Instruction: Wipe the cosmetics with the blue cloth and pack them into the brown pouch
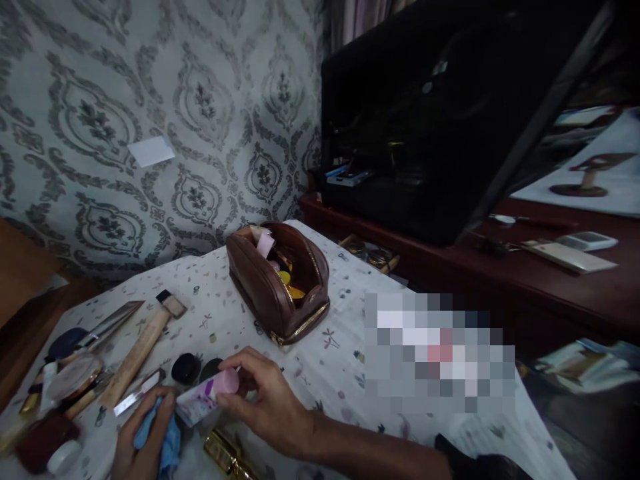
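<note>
My right hand (270,393) grips a white squeeze tube (197,402) by its pink cap end, thumb below and fingers above. Its flat end points toward my left hand (143,433), whose fingers are closed on a crumpled blue cloth (170,445); I cannot tell whether they touch the tube. Just beyond the tube lie a round black lid (185,368) and a dark green round item (212,368), partly covered. A gold bottle (223,450) rests nearer to me, below the tube. Farther back stands an unzipped brown leather cosmetic bag (260,293) with several small items inside.
Several cosmetics crowd the table's left side, among them a long beige tube (137,357), a round compact (75,377) and a dark red jar (43,440). A black television (400,133) stands on a red-brown cabinet (450,273) behind. A blurred-out patch (440,353) covers the table's right part.
</note>
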Demonstrator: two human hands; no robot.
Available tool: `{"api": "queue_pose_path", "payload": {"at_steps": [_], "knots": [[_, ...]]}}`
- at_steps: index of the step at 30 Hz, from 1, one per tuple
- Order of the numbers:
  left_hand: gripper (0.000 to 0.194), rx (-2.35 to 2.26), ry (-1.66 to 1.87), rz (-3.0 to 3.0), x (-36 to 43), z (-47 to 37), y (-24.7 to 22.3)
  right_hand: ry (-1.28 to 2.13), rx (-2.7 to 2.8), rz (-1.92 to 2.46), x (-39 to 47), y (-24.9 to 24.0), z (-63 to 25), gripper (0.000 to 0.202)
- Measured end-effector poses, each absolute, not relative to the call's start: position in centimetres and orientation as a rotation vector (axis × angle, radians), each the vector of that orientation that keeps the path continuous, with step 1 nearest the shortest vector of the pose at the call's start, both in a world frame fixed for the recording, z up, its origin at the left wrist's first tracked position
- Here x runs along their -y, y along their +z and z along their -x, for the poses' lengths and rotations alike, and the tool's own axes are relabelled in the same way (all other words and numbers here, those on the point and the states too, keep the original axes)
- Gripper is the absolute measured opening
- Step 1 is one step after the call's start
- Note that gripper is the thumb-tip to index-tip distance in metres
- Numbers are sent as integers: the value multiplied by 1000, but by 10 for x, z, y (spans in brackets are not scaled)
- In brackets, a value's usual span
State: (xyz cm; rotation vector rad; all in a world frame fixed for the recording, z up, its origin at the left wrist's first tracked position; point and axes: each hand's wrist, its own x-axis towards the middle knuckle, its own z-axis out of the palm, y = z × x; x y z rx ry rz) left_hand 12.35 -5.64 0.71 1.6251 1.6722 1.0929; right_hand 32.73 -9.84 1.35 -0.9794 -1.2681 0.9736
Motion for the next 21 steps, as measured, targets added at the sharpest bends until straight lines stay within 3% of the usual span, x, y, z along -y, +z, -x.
{"api": "queue_pose_path", "payload": {"at_steps": [13, 21], "knots": [[42, -1419, 1042, -1751, 53, -123, 13, 947, 1240, 1015, 90, 3, -326, 23], [47, -1427, 907, -1614, 55, -119, 14, 1013, 1146, 970, 85, -5, -324, 30]]}}
